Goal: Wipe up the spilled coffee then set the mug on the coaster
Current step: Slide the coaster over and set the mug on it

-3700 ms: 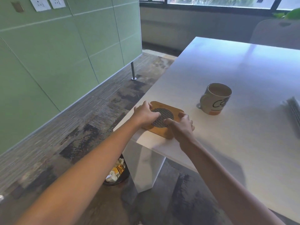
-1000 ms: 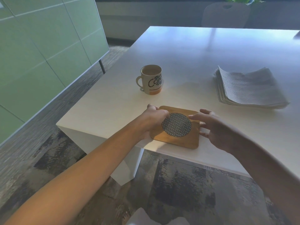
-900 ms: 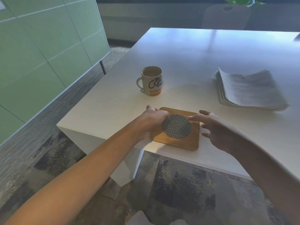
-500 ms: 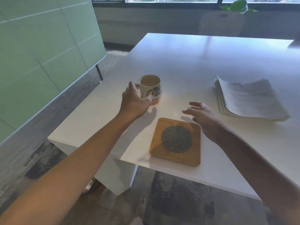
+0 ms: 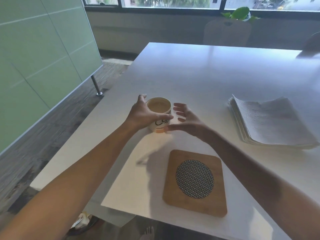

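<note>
A cream mug [image 5: 160, 109] with black lettering and an orange base stands on the white table [image 5: 207, 77], holding light brown coffee. My left hand [image 5: 144, 115] wraps its left side, thumb across the front. My right hand [image 5: 186, 121] hovers just right of the mug, fingers spread, holding nothing. A square wooden coaster [image 5: 194, 183] with a round woven inset lies near the table's front edge, below my right hand. No spill is visible on the table.
A stack of white paper napkins [image 5: 270, 122] lies at the right. A chair [image 5: 226, 32] stands at the far side, with a plant behind it. Green wall panels [image 5: 34, 58] run along the left; the table's left edge is close to the mug.
Both hands left the coaster. My left hand reached the mug and closed around it; my right hand came up beside the mug. The view tilted upward.
</note>
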Demonstrator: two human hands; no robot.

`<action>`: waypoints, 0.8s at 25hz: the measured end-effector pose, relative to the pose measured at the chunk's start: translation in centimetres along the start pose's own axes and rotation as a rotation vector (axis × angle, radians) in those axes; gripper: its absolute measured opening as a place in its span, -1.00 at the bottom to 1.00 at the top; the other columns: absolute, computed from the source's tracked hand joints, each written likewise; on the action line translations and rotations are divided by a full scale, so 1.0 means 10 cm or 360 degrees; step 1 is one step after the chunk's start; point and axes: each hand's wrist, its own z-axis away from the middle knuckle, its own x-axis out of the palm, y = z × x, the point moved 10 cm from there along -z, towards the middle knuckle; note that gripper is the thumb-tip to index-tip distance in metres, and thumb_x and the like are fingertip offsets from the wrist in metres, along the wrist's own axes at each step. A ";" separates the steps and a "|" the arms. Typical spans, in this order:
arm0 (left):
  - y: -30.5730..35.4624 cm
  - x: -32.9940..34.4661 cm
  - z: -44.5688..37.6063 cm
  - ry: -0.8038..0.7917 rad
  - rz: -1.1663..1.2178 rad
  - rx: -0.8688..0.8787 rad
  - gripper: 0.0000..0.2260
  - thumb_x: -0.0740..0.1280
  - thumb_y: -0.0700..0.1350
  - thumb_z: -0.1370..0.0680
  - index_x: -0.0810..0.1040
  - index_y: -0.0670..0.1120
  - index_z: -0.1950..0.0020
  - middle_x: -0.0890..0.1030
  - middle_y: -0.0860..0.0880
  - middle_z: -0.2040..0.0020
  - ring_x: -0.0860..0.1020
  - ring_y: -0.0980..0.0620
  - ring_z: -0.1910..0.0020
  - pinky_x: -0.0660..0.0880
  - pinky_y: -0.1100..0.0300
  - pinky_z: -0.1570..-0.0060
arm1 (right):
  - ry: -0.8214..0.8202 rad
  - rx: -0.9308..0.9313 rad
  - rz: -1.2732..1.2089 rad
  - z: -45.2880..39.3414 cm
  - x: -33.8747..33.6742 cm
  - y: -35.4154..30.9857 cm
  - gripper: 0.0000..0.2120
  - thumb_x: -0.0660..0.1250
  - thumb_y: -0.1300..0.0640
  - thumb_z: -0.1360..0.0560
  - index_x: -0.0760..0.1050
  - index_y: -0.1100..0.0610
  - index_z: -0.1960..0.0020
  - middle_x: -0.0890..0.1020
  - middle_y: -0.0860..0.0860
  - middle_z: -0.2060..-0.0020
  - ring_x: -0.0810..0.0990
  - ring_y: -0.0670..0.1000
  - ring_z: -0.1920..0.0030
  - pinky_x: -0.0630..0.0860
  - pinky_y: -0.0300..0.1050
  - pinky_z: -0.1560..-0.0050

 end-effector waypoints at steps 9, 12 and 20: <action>-0.08 0.03 -0.09 0.0061 0.0018 0.0102 -0.31 0.73 0.08 -0.12 0.53 0.00 -0.15 0.65 0.14 0.01 0.62 0.15 -0.02 0.46 0.33 0.14 | -0.0071 -0.0139 0.0116 -0.30 0.30 0.11 -0.19 0.65 0.16 -0.15 0.35 0.08 -0.31 0.64 0.01 -0.09 0.63 -0.03 -0.13 0.60 0.00 -0.07; -0.08 0.00 -0.08 0.0117 0.0042 0.0124 -0.33 0.74 0.10 -0.10 0.56 -0.01 -0.11 0.68 0.10 0.02 0.64 0.13 0.00 0.51 0.27 0.09 | -0.0036 -0.0139 0.0127 -0.32 0.29 0.12 -0.21 0.60 0.13 -0.14 0.36 0.12 -0.30 0.65 0.02 -0.06 0.64 -0.05 -0.05 0.58 0.07 -0.08; -0.01 -0.01 -0.04 0.0165 0.0026 0.0135 -0.38 0.74 0.07 -0.11 0.58 -0.02 -0.06 0.68 0.09 0.06 0.64 0.12 0.05 0.48 0.30 0.16 | 0.0016 -0.0117 0.0019 -0.32 0.26 0.20 -0.22 0.65 0.10 -0.07 0.44 0.04 -0.24 0.68 0.05 -0.07 0.65 0.09 -0.13 0.56 0.27 -0.16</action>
